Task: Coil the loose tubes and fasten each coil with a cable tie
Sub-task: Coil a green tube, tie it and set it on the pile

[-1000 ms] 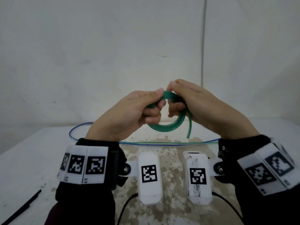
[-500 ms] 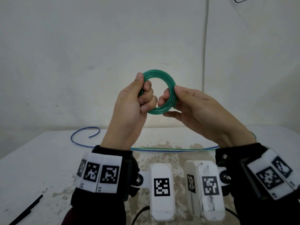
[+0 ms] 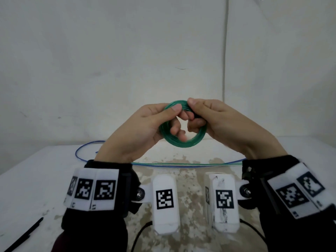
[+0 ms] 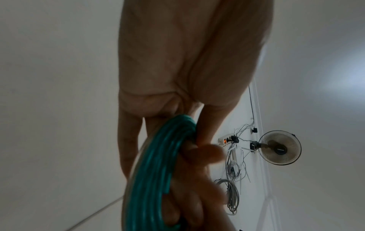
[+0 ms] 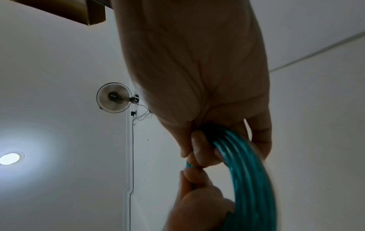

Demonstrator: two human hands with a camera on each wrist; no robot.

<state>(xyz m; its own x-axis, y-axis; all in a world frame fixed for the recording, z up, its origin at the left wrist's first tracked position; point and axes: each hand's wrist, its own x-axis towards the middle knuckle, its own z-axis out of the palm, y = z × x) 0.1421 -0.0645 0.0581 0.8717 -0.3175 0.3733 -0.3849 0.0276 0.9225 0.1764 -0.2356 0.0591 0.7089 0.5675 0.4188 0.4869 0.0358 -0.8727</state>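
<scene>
Far left on white table (image 3: pixel 27 179): black cable tie (image 3: pixel 23 235) lying flat at near edge, untouched. Behind it, blue tube (image 3: pixel 85 151) looped loose on the tabletop, running right under both wrists as a straight run with a greenish strand alongside.

Left hand (image 3: pixel 138 131) raised above table, thumb on top of green tube coil (image 3: pixel 183 142), fingers curled through the ring's left side; gripping it. Left wrist view: coil (image 4: pixel 154 171) seen edge-on, several turns stacked, clamped between thumb and curled fingers (image 4: pixel 197 156).

Centre: coil held in air, well clear of table, roughly upright, facing the head camera. No tie seen on it.

Right hand (image 3: pixel 221 122) touching left hand at top of ring, thumb over the top, fingers curled round right side; also gripping coil. Right wrist view: turns of coil (image 5: pixel 247 179) passing under pinched fingertips (image 5: pixel 199 150); left hand's fingers just below.

Both wrists: black cuffs with white marker blocks (image 3: pixel 164 202).

Background in wrist views: wall fan (image 4: pixel 280 147), power strip with tangled cables (image 4: pixel 231 164), ceiling lamp (image 5: pixel 9 158).
</scene>
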